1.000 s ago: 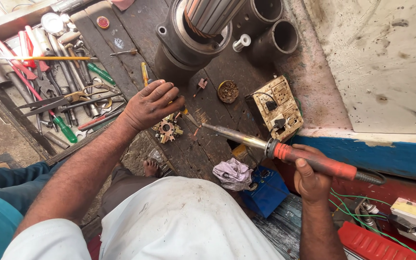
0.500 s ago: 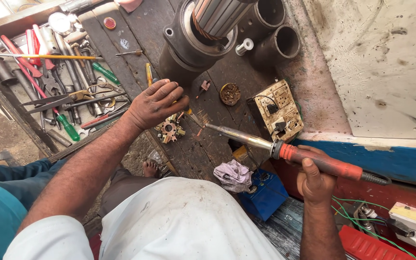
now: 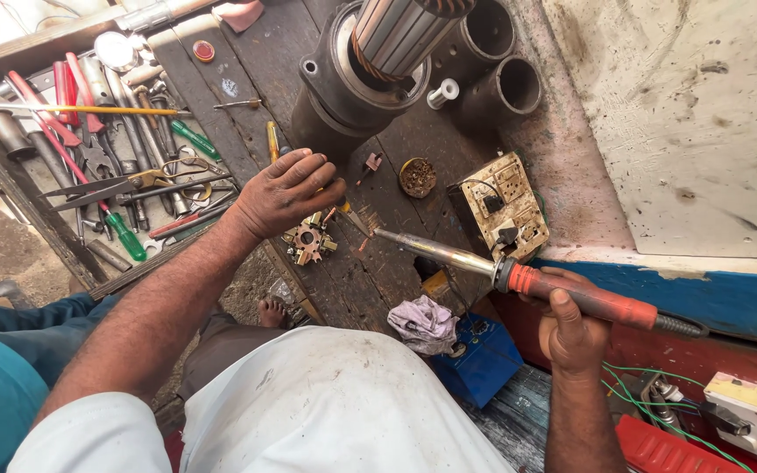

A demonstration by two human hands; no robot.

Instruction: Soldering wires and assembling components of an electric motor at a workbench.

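Head view: I see the motor [image 3: 378, 61] at the table's [image 3: 221, 88] far edge; my right hand [image 3: 576, 328] grips the soldering iron [image 3: 527, 280], my left hand [image 3: 286, 193] curls, perhaps pinching something, above the brush holder [image 3: 308, 241].

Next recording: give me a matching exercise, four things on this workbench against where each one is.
Things:
1. soldering iron
2. star-shaped metal part
3. crumpled cloth
4. green-handled screwdriver

Places:
A. in the tool tray on the left
B. near bench edge, beside the blue box
C. gripped by the right hand
D. on the bench just below the left hand

Pairs: 1-C, 2-D, 3-B, 4-A
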